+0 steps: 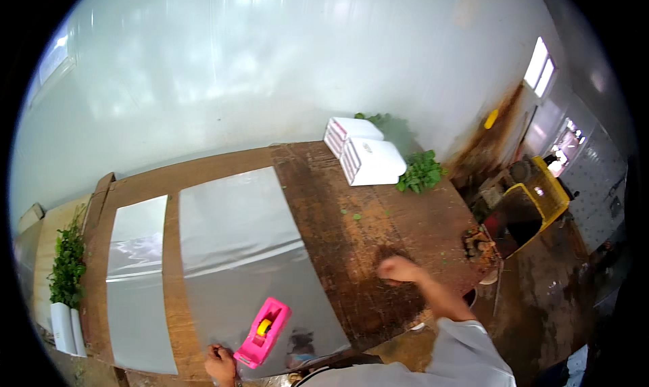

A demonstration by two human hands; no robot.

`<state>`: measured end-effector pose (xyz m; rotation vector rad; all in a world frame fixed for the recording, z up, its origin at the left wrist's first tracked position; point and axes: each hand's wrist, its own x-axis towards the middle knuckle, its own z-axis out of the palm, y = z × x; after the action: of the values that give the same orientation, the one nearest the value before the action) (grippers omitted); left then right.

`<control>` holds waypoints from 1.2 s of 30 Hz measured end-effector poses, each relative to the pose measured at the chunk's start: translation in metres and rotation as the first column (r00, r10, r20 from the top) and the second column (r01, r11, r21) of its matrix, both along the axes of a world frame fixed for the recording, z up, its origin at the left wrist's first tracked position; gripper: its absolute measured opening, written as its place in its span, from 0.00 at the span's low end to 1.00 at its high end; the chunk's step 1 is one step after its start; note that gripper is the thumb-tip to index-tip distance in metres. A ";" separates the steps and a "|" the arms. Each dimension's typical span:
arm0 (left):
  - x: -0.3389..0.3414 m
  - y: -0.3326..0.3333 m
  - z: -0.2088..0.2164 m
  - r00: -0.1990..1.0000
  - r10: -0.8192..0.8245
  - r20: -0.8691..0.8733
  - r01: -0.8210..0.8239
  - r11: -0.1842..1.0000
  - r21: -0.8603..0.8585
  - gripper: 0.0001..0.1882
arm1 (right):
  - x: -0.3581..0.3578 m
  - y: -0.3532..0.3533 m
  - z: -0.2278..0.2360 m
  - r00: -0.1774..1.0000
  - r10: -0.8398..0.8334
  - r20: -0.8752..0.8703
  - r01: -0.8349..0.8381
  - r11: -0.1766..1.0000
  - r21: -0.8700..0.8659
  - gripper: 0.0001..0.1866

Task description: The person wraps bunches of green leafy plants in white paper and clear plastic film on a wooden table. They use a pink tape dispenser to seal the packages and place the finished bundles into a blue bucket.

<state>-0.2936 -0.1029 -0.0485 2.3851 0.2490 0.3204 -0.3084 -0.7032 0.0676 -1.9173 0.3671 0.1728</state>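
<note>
My left hand [220, 365] is at the near edge of the table, beside the lower end of a pink tape dispenser [251, 344] with a yellow core. Its fingers are curled in, and whatever they may hold is hidden. The dispenser rests tilted across a wide, shiny grey plastic sheet [236, 218] laid flat. Over the bare brown wood to the right of that sheet, my right hand [400, 269] is closed, knuckles up. I cannot make out anything inside it. A narrower shiny sheet [138, 312] lies farther left.
Two white-wrapped bundles [373, 161] with green leaves [422, 172] sit at the back right of the wooden table [358, 231]. Another leafy bundle [66, 269] lies at far left. A yellow-framed container [537, 204] stands beyond the right edge. A pale wall [236, 69] rises behind.
</note>
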 end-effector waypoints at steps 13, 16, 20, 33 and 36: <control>-0.009 -0.014 0.031 0.998 0.031 -0.050 -0.031 0.999 0.011 0.07 | -0.089 -0.101 0.020 0.376 -0.880 0.291 0.813 0.464 0.353 0.07; -0.002 -0.008 0.017 0.999 0.017 -0.029 -0.019 0.998 -0.056 0.08 | 0.010 -0.108 -0.039 0.590 -0.799 0.114 0.635 0.546 0.546 0.15; -0.016 0.000 0.024 0.947 0.212 -0.242 -0.278 0.919 -0.280 0.11 | 0.131 -0.121 -0.066 0.694 -0.717 0.069 0.495 0.543 0.678 0.15; -0.190 -0.112 0.036 0.546 0.423 -0.723 -0.620 0.784 -0.009 0.18 | 0.276 -0.309 -0.188 0.610 -0.790 -0.056 0.498 0.328 0.803 0.19; -0.196 -0.137 0.057 0.508 0.391 -0.768 -0.548 0.834 0.062 0.19 | 0.283 -0.279 -0.183 0.588 -0.809 -0.001 0.582 0.422 0.695 0.23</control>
<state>-0.4892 -0.2398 0.0086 2.0721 1.2949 -0.4962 -0.0257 -0.9826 -0.1155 -0.9300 0.7572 -0.5599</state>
